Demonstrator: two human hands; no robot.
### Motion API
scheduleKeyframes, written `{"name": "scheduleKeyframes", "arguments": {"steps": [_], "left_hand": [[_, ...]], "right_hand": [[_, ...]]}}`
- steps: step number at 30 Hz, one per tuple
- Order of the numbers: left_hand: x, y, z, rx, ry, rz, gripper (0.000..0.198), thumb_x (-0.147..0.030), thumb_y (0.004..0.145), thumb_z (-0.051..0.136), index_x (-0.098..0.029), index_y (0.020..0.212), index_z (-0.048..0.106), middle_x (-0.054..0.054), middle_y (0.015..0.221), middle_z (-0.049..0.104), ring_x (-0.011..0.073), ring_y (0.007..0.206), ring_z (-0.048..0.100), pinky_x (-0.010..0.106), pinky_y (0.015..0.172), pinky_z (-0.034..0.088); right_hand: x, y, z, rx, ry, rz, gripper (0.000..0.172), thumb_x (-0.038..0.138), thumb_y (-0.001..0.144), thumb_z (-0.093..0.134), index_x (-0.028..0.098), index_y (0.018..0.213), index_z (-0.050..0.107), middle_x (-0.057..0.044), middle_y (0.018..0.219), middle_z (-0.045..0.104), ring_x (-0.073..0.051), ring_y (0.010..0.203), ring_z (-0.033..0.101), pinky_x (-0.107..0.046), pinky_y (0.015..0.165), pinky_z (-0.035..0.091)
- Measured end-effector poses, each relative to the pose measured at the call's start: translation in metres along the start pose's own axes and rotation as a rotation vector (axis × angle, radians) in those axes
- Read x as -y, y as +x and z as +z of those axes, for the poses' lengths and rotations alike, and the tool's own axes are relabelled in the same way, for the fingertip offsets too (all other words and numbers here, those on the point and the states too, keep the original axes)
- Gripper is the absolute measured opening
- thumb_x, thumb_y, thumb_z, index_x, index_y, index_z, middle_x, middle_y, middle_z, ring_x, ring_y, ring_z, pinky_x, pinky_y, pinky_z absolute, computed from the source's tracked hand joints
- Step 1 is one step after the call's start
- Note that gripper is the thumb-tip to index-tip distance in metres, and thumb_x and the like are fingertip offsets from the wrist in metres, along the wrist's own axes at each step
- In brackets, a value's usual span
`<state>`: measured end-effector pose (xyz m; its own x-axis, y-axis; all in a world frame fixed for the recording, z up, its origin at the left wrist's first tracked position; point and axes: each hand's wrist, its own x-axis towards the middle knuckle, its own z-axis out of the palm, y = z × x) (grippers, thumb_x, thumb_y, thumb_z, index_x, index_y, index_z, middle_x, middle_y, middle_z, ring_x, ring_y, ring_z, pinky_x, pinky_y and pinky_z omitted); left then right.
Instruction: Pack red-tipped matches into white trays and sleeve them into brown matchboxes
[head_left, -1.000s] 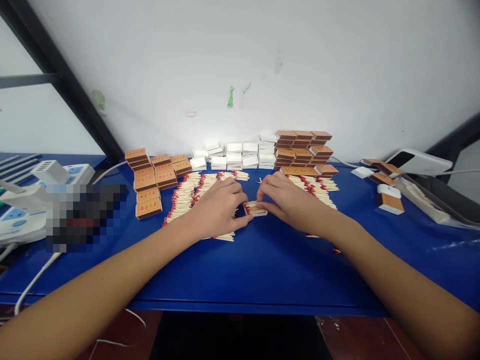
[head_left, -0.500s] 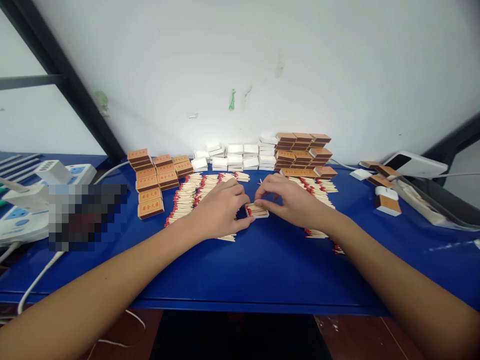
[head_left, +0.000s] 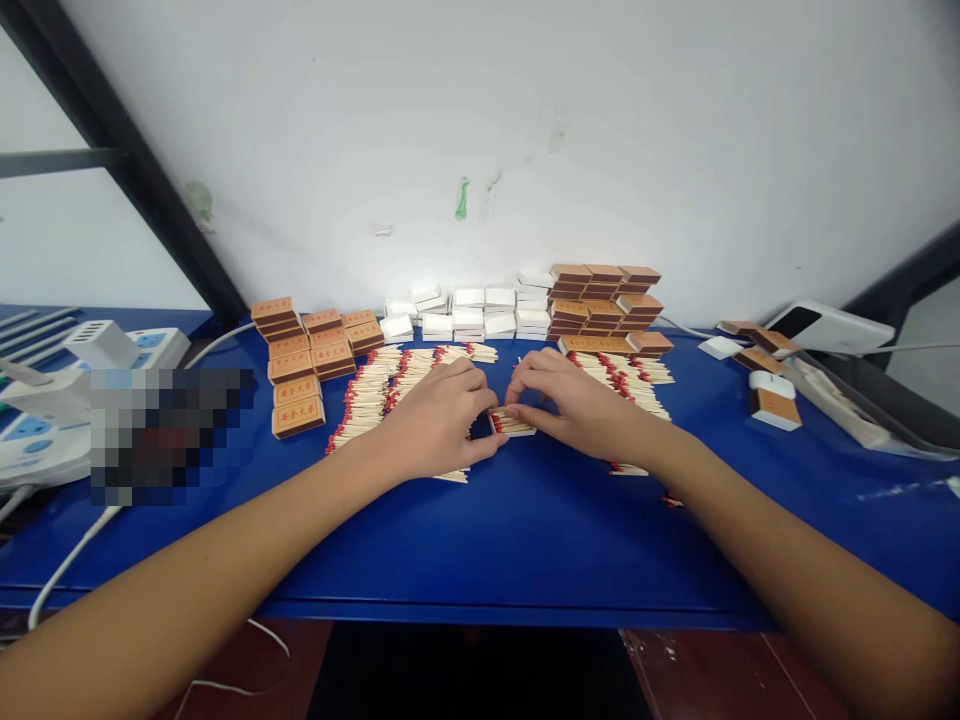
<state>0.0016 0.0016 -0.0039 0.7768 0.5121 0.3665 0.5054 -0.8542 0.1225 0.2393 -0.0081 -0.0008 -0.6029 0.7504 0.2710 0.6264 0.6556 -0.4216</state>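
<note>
A small white matchbox tray (head_left: 514, 424) full of red-tipped matches lies on the blue table (head_left: 525, 530) between my hands. My left hand (head_left: 439, 415) is curled, its thumb and fingertips against the tray's left end. My right hand (head_left: 574, 400) pinches the tray from the right, fingers bent over its top. Rows of loose matches (head_left: 375, 390) lie under and behind my left hand, and more matches (head_left: 630, 385) lie behind my right.
Brown matchbox sleeves (head_left: 300, 350) are stacked at the back left, white trays (head_left: 469, 310) at the back middle, more brown boxes (head_left: 604, 295) at the back right. A power strip (head_left: 112, 345) and cables lie left; a white device (head_left: 829, 325) and loose boxes lie right.
My right hand's fingers have moved left over the tray, closer to my left hand. The left hand and tray have stayed in place.
</note>
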Motion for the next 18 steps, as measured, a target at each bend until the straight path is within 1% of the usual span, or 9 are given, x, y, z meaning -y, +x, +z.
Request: {"name": "scheduleKeyframes", "arguments": {"steps": [3, 7, 11, 15, 16, 18], "left_hand": [[0.000, 0.000, 0.000, 0.003, -0.009, 0.005, 0.022, -0.038, 0.097, 0.070, -0.016, 0.098, 0.074, 0.007, 0.093, 0.066, 0.0270, 0.101, 0.058, 0.043, 0.094, 0.050], [-0.001, 0.000, -0.002, 0.015, -0.013, -0.008, 0.023, -0.039, 0.097, 0.071, -0.016, 0.097, 0.075, 0.008, 0.094, 0.066, 0.0272, 0.102, 0.059, 0.043, 0.095, 0.050], [-0.002, 0.001, -0.003, 0.022, 0.004, -0.011, 0.024, -0.039, 0.097, 0.071, -0.015, 0.098, 0.075, 0.008, 0.094, 0.066, 0.0273, 0.102, 0.059, 0.044, 0.095, 0.051], [-0.001, 0.001, -0.001, 0.013, 0.008, -0.015, 0.028, -0.039, 0.096, 0.072, -0.013, 0.106, 0.076, 0.010, 0.094, 0.068, 0.0286, 0.103, 0.060, 0.045, 0.098, 0.051], [-0.001, 0.001, -0.001, 0.008, 0.007, -0.018, 0.029, -0.040, 0.096, 0.072, -0.013, 0.107, 0.076, 0.010, 0.095, 0.068, 0.0289, 0.104, 0.060, 0.046, 0.098, 0.051], [0.000, 0.000, 0.000, 0.002, 0.002, -0.020, 0.030, -0.041, 0.096, 0.073, -0.013, 0.107, 0.076, 0.010, 0.096, 0.068, 0.0290, 0.105, 0.059, 0.045, 0.097, 0.051]], "right_hand": [[0.004, 0.002, 0.005, -0.010, 0.014, -0.030, 0.014, 0.033, 0.104, 0.057, 0.024, 0.100, 0.067, -0.009, 0.107, 0.063, -0.027, 0.107, 0.053, -0.041, 0.087, 0.046], [0.004, 0.003, 0.009, 0.005, 0.019, -0.039, 0.014, 0.031, 0.105, 0.054, 0.023, 0.097, 0.063, -0.009, 0.106, 0.062, -0.026, 0.105, 0.052, -0.040, 0.087, 0.047], [0.004, 0.000, 0.002, -0.020, -0.031, -0.050, 0.015, 0.032, 0.106, 0.052, 0.023, 0.098, 0.062, -0.010, 0.110, 0.062, -0.027, 0.109, 0.053, -0.041, 0.092, 0.047], [0.003, 0.000, -0.008, -0.001, -0.062, -0.023, 0.018, 0.035, 0.105, 0.054, 0.024, 0.098, 0.066, -0.010, 0.109, 0.064, -0.029, 0.112, 0.055, -0.042, 0.095, 0.047], [-0.001, 0.001, -0.011, -0.033, -0.070, 0.004, 0.019, 0.035, 0.105, 0.054, 0.023, 0.097, 0.066, -0.010, 0.106, 0.065, -0.029, 0.109, 0.057, -0.042, 0.093, 0.048], [-0.013, 0.005, -0.014, -0.163, -0.118, 0.098, 0.021, 0.035, 0.104, 0.054, 0.022, 0.094, 0.067, -0.010, 0.097, 0.067, -0.028, 0.097, 0.060, -0.042, 0.087, 0.048]]}}
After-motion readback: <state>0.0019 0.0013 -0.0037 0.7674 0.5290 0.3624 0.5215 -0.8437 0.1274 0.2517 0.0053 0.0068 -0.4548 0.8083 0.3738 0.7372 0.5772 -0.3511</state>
